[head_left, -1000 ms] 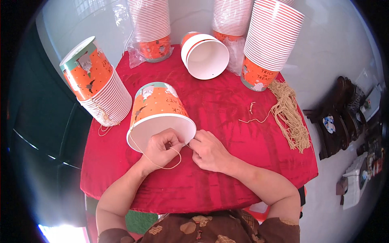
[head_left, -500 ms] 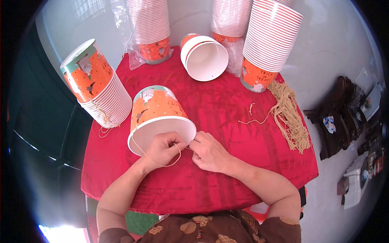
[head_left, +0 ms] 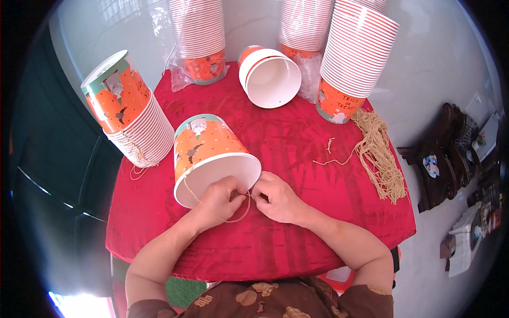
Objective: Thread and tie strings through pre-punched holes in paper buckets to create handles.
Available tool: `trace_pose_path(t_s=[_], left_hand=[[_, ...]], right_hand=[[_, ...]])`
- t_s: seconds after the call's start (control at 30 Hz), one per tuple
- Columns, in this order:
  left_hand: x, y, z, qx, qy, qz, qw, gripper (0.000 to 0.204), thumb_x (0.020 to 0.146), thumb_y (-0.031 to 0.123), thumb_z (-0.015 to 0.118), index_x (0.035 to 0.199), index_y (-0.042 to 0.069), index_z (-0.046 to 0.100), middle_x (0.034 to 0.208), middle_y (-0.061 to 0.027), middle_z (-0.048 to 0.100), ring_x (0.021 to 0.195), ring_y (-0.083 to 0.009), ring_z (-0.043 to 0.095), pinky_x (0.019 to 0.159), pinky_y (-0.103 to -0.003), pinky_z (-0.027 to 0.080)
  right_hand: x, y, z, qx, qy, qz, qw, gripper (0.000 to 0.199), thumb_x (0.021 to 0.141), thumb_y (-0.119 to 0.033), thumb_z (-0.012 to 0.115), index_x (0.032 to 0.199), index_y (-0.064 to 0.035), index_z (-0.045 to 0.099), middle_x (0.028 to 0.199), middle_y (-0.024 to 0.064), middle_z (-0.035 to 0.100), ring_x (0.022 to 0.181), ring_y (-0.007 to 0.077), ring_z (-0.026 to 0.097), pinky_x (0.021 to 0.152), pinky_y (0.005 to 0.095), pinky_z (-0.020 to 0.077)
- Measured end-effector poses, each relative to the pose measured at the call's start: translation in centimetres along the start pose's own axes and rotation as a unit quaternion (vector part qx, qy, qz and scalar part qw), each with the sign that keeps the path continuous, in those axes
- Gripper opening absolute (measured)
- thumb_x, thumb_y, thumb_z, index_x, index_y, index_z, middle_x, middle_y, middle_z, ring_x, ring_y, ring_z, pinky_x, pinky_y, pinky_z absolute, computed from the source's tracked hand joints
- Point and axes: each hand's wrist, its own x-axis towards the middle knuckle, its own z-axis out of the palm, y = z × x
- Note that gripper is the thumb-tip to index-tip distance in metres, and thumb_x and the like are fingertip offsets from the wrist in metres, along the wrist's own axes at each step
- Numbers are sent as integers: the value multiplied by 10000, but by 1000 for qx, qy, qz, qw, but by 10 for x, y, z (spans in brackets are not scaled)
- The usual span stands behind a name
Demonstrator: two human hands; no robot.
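Observation:
An orange and green printed paper bucket (head_left: 210, 139) lies on its side in front of me, its white mouth turned toward me. A thin tan string (head_left: 241, 218) runs from the left side of its rim, loops below, and rises to my fingers. My left hand (head_left: 220, 199) reaches across the mouth, thumb and fingertips pinched on the string. Close against it at the rim's right side, my right hand (head_left: 278, 197) also pinches the string with curled fingers. The exact spot where the string meets the rim is hidden by my fingers.
A tan string bundle (head_left: 383, 159) hangs near the table's right edge. Nested bucket stacks stand at the left (head_left: 140, 122), back left (head_left: 200, 32) and back right (head_left: 356, 53). More buckets (head_left: 271, 82) lie on their sides at the back. Red cloth (head_left: 297, 249) covers the table.
Both hands have drawn together at the rim, and the string loop below them has shifted right. The bucket has moved slightly right in the picture.

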Motion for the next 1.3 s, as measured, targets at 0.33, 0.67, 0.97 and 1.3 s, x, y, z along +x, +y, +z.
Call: trace_pose_path(t_s=[0.33,0.67,0.97,1.3], left_hand=[[0,5,19,190,59,87,976,129,808,36,663,892,25,566,875,-165,598,773,-366,621,678,-420,514],[3,1,16,171,64,92,979,131,794,39,673,871,15,569,854,-166,608,764,-365,627,673,-430,514],[6,3,11,131,45,66,988,109,792,44,657,836,-10,572,849,-191,614,774,-393,623,675,-452,501],[6,4,8,164,27,73,983,95,781,35,639,830,-15,574,845,-194,614,784,-397,618,687,-453,502]], right_hand=[[1,-2,-3,12,-20,37,999,53,764,17,609,816,16,616,944,128,591,947,295,578,839,389,472],[-1,-20,-6,32,56,72,995,187,728,57,605,904,19,556,892,146,559,779,290,601,677,358,500],[2,-28,-1,-137,41,-168,975,351,621,60,699,929,-25,554,893,122,539,784,303,575,651,391,487],[4,-24,-2,-106,46,-199,973,200,688,10,670,846,-22,552,892,121,530,814,301,571,664,395,496]])
